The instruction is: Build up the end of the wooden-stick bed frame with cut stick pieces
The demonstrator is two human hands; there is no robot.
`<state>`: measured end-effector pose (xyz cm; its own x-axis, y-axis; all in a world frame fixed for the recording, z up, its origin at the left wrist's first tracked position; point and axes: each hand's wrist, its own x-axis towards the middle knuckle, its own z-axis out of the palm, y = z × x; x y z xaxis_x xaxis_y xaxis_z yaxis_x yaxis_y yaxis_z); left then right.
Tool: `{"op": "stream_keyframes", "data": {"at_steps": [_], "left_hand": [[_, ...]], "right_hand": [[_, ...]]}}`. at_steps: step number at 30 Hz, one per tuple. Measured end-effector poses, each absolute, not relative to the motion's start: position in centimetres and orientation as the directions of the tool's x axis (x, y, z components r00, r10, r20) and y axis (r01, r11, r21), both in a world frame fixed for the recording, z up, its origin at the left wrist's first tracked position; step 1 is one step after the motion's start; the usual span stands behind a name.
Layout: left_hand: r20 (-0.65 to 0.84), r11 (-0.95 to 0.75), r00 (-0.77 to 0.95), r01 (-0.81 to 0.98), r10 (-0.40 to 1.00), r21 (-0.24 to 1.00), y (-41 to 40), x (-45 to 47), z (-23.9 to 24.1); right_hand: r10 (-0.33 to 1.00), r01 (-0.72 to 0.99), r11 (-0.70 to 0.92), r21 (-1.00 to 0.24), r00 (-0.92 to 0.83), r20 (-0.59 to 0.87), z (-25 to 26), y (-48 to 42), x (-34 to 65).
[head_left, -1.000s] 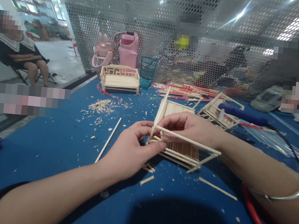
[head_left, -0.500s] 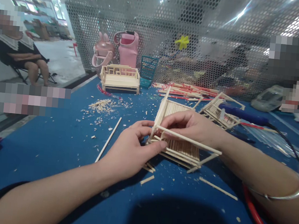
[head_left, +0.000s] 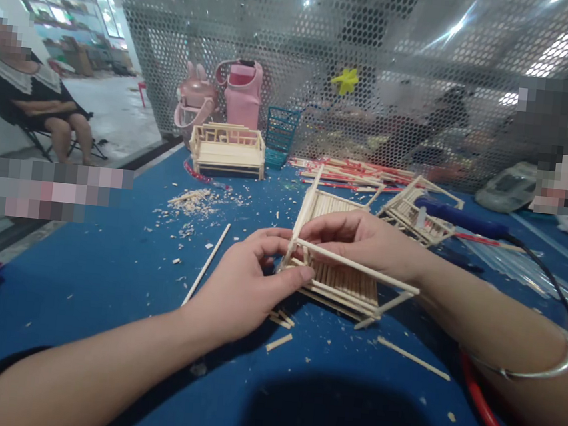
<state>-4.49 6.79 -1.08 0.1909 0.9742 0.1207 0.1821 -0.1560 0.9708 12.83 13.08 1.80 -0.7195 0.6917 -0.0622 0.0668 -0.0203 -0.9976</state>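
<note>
A small model bench (head_left: 345, 282) of thin wooden sticks stands tilted on the blue table, with a slatted seat and a raised rail frame. My left hand (head_left: 252, 283) grips its left corner, thumb on the front sticks and fingers behind the end. Inside the frame, my right hand (head_left: 357, 237) has its fingers pinched together close to that same corner. A short upright stick shows by those fingertips; whether they hold it is hidden behind the rail. Loose on the table lie a long stick (head_left: 207, 264) left of my left hand and a cut stick (head_left: 413, 358) at front right.
A finished-looking stick bench (head_left: 229, 154) stands at the back left, near a pile of wood scraps (head_left: 192, 201). Behind my right hand are another stick model (head_left: 409, 212), a blue-handled corded tool (head_left: 464, 218) and bundled sticks (head_left: 348, 172). A perforated metal screen (head_left: 299, 54) borders the table.
My right fingers have shifted slightly left toward the bench's corner. Both hands keep their places on the bench, which has barely moved.
</note>
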Motion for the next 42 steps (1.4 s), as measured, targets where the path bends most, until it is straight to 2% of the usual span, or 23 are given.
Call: {"op": "stream_keyframes", "data": {"at_steps": [13, 27, 36, 42], "left_hand": [[0.135, -0.174, 0.193, 0.199, 0.972, 0.964, 7.04, -4.5, -1.13], [0.147, -0.184, 0.163, 0.246, 0.976, 0.952, 7.02, -4.52, -0.89], [0.153, -0.192, 0.178, 0.233, 0.972, 0.953, 6.93, -4.59, -0.99], [0.133, -0.174, 0.184, 0.231, 0.974, 0.957, 7.08, -4.57, -0.95]], "right_hand": [[0.667, 0.016, -0.044, -0.999, -0.744, -0.041, 1.61, 13.08, 12.78], [0.704, 0.09, 0.087, -0.992, -0.71, -0.003, 1.33, 13.46, 12.96], [0.692, 0.037, 0.086, -0.996, -0.721, 0.033, 1.0, 13.61, 13.03], [0.7, 0.076, 0.084, -0.994, -0.714, 0.005, 1.25, 13.56, 12.97]]}}
